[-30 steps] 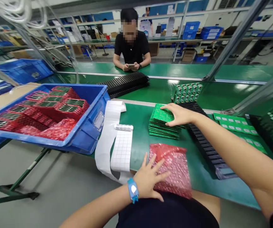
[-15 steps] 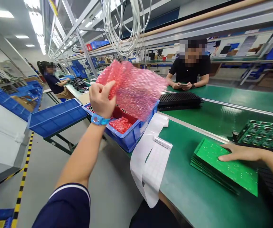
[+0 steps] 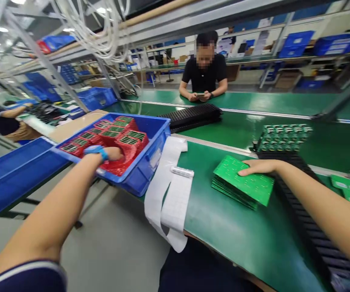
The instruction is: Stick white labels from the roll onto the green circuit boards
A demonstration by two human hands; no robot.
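A pile of flat green circuit boards (image 3: 243, 182) lies on the green counter (image 3: 223, 239), with the top board sitting a bit crooked. A crumpled red bubble bag (image 3: 115, 166) lies low in a blue bin (image 3: 144, 140), beside stacked red packs (image 3: 117, 136).

Circuit board (image 3: 244, 181): glossy green, smooth. Bubble bag (image 3: 120, 161): shiny red plastic. Crate (image 3: 146, 164): blue plastic. Label backing (image 3: 175, 198): matt white paper. Bench top (image 3: 235, 239): smooth green.

Across the belt: seated co-worker (image 3: 203, 69) holding a phone (image 3: 200, 95)
Belt: black slotted rack (image 3: 190, 117), white label strip (image 3: 165, 194)
Overhead: coiled white cables (image 3: 95, 28)
Shelf: blue crates (image 3: 293, 44)
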